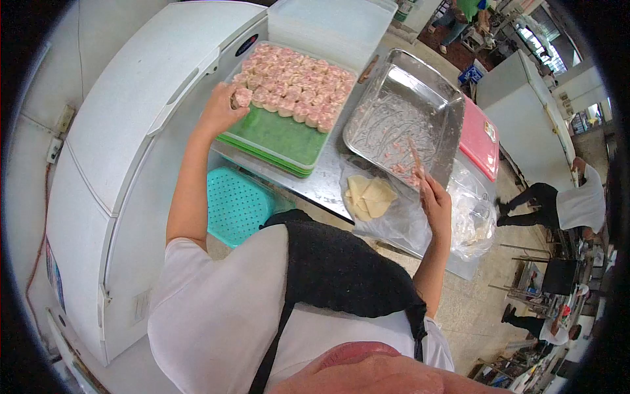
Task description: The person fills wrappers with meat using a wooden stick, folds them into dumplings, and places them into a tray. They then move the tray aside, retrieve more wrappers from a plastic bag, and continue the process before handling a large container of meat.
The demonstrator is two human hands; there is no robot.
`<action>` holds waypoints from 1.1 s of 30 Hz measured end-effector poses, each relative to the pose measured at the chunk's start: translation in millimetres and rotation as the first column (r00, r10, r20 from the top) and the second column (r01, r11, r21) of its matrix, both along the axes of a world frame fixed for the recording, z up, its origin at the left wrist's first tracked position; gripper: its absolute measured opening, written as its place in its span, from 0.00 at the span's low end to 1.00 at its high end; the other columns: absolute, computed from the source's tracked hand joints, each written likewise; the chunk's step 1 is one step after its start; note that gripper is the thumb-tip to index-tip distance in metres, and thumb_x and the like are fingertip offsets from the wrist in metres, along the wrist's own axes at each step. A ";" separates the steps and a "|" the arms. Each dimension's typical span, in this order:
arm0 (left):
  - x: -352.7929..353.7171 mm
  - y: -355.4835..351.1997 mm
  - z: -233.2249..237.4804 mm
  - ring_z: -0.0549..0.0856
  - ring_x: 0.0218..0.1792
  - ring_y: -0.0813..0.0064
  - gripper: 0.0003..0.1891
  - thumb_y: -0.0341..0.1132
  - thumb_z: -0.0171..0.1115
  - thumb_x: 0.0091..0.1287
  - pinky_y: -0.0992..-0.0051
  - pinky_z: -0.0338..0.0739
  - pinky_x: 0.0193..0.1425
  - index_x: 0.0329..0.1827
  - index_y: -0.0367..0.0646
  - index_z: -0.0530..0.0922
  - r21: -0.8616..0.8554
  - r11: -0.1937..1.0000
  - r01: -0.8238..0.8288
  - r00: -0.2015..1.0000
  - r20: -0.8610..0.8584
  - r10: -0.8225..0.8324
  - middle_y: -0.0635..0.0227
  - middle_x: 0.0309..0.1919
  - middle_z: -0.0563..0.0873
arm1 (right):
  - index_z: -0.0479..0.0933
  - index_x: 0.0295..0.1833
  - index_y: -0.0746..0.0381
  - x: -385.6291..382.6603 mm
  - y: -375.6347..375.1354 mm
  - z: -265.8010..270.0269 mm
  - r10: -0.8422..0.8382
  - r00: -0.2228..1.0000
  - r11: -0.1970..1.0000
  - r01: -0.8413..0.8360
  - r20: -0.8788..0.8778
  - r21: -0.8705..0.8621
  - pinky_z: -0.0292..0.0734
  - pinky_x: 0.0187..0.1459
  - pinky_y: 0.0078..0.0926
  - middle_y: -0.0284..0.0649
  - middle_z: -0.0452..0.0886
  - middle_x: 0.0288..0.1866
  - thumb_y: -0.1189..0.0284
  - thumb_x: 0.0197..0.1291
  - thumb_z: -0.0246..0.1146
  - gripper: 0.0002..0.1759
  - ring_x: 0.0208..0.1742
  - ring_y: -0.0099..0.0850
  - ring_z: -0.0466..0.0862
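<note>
My left hand (222,110) is closed around a filled dumpling (243,98), at the left edge of a green-bottomed plastic tray (279,139). Packed rows of similar open-topped dumplings (298,82) fill the far part of that tray. Over the near end of a deep metal pan (407,73), my right hand (436,202) grips a thin brown stick-like spatula (415,156). Pink filling (399,164) is smeared and scattered across the pan's bottom. Pale dough wrappers (371,197) lie stacked on clear plastic, left of my right hand.
A white chest freezer (144,79) stands along the left. Below the table is a turquoise perforated stool (239,203). A pink board or lid (480,139) and a clear plastic bag (469,213) lie right of the pan. Other people (581,203) are farther off at right.
</note>
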State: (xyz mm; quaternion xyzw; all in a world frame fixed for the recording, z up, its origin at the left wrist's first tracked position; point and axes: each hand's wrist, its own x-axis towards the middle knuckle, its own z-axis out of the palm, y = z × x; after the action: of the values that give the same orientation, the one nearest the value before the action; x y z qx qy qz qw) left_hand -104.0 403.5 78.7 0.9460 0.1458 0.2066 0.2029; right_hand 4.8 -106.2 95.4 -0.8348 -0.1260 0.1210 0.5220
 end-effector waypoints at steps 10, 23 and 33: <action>24.7 24.6 -14.0 0.82 0.51 0.46 0.40 0.36 0.70 0.57 0.56 0.76 0.55 0.73 0.48 0.60 -0.099 0.990 -0.100 0.994 -0.064 0.094 0.47 0.50 0.83 | 0.80 0.59 0.62 -44.1 13.8 -14.2 -0.125 0.989 0.976 0.137 -0.080 0.170 0.59 0.24 0.12 0.21 0.68 0.25 0.68 0.70 0.59 0.16 0.23 0.12 0.65; 42.1 31.1 -34.9 0.80 0.54 0.47 0.44 0.32 0.70 0.56 0.57 0.76 0.56 0.76 0.45 0.56 -0.064 0.994 0.093 0.995 -0.013 -0.094 0.46 0.53 0.81 | 0.80 0.57 0.64 -67.4 35.3 -20.5 -0.123 0.988 0.990 0.129 -0.096 0.060 0.61 0.25 0.12 0.22 0.70 0.25 0.66 0.70 0.60 0.16 0.23 0.12 0.66; 14.3 31.2 -18.3 0.83 0.48 0.48 0.47 0.32 0.70 0.55 0.57 0.78 0.52 0.76 0.43 0.53 -0.124 0.992 -0.005 0.977 -0.213 -0.021 0.47 0.46 0.84 | 0.80 0.57 0.64 -57.5 56.6 -19.2 -0.096 0.992 0.994 0.100 -0.081 0.049 0.62 0.25 0.12 0.23 0.72 0.26 0.66 0.69 0.61 0.17 0.24 0.13 0.68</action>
State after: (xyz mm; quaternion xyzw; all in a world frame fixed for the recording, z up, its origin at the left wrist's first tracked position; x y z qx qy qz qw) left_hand -89.7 434.6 60.4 0.9489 0.1755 0.0935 0.2450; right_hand -52.8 -49.5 76.2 -0.8205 -0.0675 0.1245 0.5539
